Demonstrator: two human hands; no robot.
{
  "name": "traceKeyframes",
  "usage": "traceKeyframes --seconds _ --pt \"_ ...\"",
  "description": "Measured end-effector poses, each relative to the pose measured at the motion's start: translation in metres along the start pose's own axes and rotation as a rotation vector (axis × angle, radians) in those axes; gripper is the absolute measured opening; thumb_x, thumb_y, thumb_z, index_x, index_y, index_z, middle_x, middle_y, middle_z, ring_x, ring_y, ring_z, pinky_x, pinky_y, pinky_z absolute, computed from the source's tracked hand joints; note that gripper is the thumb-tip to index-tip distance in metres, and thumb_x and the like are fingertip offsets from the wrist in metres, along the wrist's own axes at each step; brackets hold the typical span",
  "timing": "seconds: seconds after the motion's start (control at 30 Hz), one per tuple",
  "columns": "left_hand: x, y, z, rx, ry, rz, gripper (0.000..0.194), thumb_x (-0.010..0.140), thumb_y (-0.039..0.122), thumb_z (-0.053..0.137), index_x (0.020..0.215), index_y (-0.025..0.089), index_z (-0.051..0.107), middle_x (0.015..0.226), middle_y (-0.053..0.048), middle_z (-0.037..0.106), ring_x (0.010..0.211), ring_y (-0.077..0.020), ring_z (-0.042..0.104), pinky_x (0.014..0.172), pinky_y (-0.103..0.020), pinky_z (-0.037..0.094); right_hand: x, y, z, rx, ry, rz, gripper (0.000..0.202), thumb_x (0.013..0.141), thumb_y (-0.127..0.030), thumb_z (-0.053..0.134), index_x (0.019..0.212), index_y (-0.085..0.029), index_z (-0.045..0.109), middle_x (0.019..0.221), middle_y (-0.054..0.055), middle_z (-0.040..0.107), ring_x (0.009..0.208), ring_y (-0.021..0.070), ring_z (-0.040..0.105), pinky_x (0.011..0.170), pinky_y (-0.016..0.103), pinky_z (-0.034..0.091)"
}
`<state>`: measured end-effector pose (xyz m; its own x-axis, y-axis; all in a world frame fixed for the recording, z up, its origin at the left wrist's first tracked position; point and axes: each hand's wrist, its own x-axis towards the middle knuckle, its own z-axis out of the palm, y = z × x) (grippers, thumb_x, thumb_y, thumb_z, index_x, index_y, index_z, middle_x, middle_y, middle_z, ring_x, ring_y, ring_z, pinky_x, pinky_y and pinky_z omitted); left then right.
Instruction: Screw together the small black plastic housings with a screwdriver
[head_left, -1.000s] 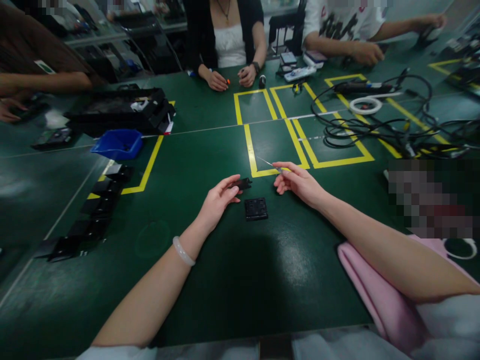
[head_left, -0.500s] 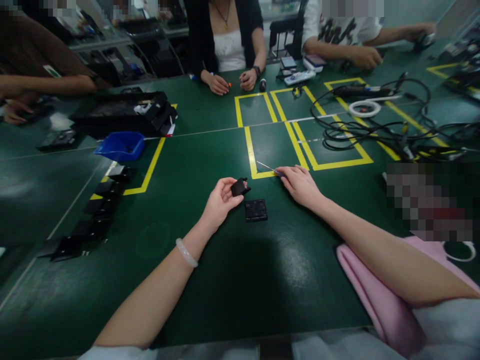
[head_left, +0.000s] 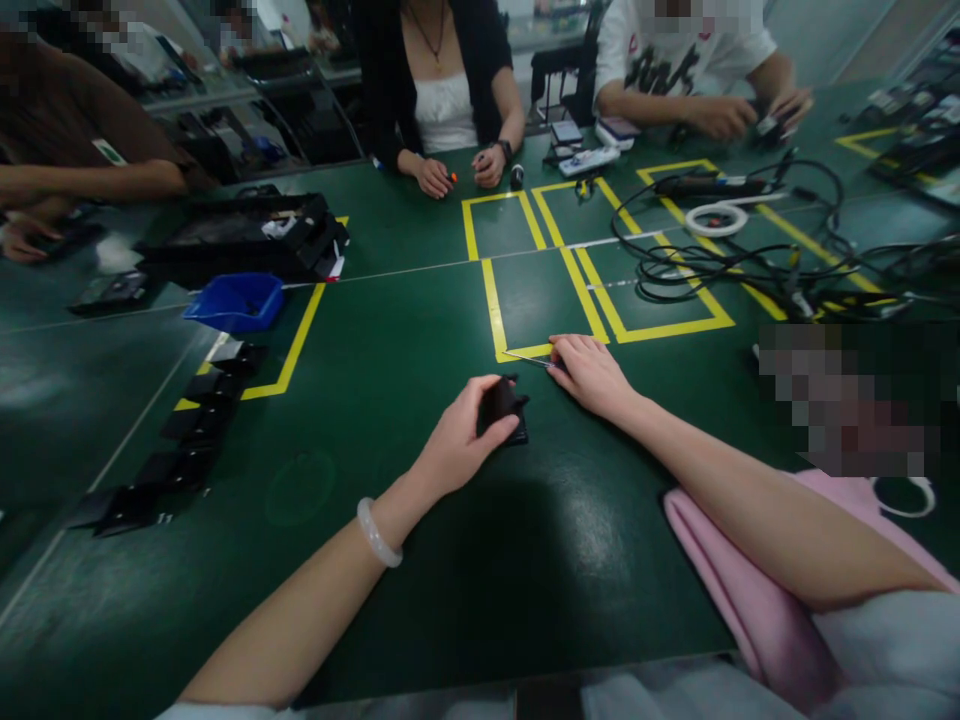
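Observation:
My left hand (head_left: 454,440) grips a small black plastic housing (head_left: 502,400) between thumb and fingers. Beneath it on the green table is a flat square black plastic part (head_left: 520,438), mostly covered by the housing and the thumb. Whether the two parts are seated together I cannot tell. My right hand (head_left: 592,375) rests on the table just to the right, its fingers closed round the dark handle of a thin screwdriver (head_left: 529,358). The metal shaft points left, above the black parts, and lies across the yellow tape corner.
A row of black housings (head_left: 191,425) stands at left, near a blue bin (head_left: 236,302) and a black tray (head_left: 232,240). Coiled black cables (head_left: 675,270) lie at right. A pink cloth (head_left: 780,590) is under my right forearm. Co-workers sit across the table.
My left hand has moved right and toward me, bringing the housing over the square part. The screwdriver has swung so its tip points more level and closer to me.

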<state>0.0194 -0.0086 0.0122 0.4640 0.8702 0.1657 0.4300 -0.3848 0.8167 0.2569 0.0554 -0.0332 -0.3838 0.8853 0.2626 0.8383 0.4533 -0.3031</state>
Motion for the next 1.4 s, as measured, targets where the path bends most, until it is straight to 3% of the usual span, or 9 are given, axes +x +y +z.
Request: traceKeyframes --seconds 0.1,0.23,0.47,0.67,0.9,1.13,1.27,1.4 --pt "-0.001 0.016 0.014 0.247 -0.183 0.177 0.041 0.087 0.037 0.057 0.124 0.023 0.047 0.133 -0.008 0.052 0.128 -0.0253 0.044 0.114 -0.049 0.024 0.001 0.003 0.001 0.018 -0.012 0.001 0.013 0.087 -0.029 0.048 0.093 -0.019 0.055 0.125 0.014 0.057 0.112 0.0288 0.051 0.093 0.045 0.040" --pt "-0.004 0.019 0.025 0.464 -0.220 0.162 0.040 0.086 0.039 0.058 0.121 0.022 0.049 0.134 -0.009 0.051 0.131 -0.0274 0.039 0.115 -0.053 0.019 0.001 0.005 0.001 0.042 -0.025 -0.006 0.011 0.086 -0.030 0.049 0.089 -0.021 0.053 0.125 0.013 0.057 0.113 0.0285 0.050 0.092 0.045 0.040" --pt "-0.039 0.013 -0.001 0.517 -0.258 0.074 0.036 0.089 0.041 0.052 0.118 0.020 0.050 0.124 -0.007 0.055 0.125 -0.0238 0.045 0.114 -0.048 0.025 0.001 0.006 0.000 0.057 -0.040 -0.010 0.011 0.087 -0.033 0.049 0.087 -0.021 0.051 0.126 0.013 0.056 0.114 0.0292 0.050 0.093 0.046 0.040" --pt "-0.096 -0.003 -0.040 0.574 -0.181 -0.051 0.034 0.086 0.039 0.053 0.114 0.021 0.049 0.132 -0.009 0.048 0.123 -0.0247 0.045 0.113 -0.053 0.026 0.000 0.005 -0.001 0.062 -0.043 -0.011 0.011 0.086 -0.032 0.050 0.087 -0.022 0.050 0.126 0.012 0.056 0.116 0.0291 0.049 0.094 0.046 0.040" --pt "-0.178 -0.035 -0.097 0.647 -0.048 -0.194 0.026 0.084 0.032 0.050 0.108 0.021 0.046 0.125 -0.009 0.051 0.123 -0.0260 0.046 0.115 -0.060 0.014 -0.001 0.006 -0.002 0.060 -0.050 -0.015 0.010 0.087 -0.032 0.049 0.087 -0.021 0.049 0.127 0.013 0.056 0.117 0.0285 0.049 0.096 0.046 0.039" --pt "-0.262 -0.062 -0.159 0.777 0.110 -0.381 0.022 0.087 0.038 0.042 0.102 0.022 0.047 0.130 -0.008 0.044 0.122 -0.0280 0.043 0.111 -0.051 0.026 -0.001 0.008 -0.003 0.070 -0.053 -0.015 0.010 0.086 -0.032 0.050 0.087 -0.022 0.050 0.127 0.013 0.056 0.117 0.0292 0.049 0.094 0.047 0.040" --pt "-0.291 -0.081 -0.200 0.873 0.124 -0.482 0.022 0.088 0.039 0.038 0.100 0.022 0.047 0.129 -0.006 0.045 0.118 -0.0266 0.046 0.105 -0.045 0.034 -0.001 0.008 -0.003 0.078 -0.053 -0.018 0.010 0.086 -0.032 0.049 0.087 -0.022 0.050 0.126 0.013 0.056 0.116 0.0293 0.050 0.094 0.048 0.040" --pt "-0.302 -0.100 -0.240 0.995 0.042 -0.475 0.023 0.086 0.040 0.039 0.100 0.024 0.048 0.128 -0.003 0.045 0.114 -0.0264 0.048 0.099 -0.044 0.038 -0.001 0.009 -0.004 0.081 -0.056 -0.021 0.010 0.086 -0.032 0.049 0.086 -0.022 0.049 0.126 0.013 0.057 0.116 0.0294 0.050 0.094 0.048 0.040"
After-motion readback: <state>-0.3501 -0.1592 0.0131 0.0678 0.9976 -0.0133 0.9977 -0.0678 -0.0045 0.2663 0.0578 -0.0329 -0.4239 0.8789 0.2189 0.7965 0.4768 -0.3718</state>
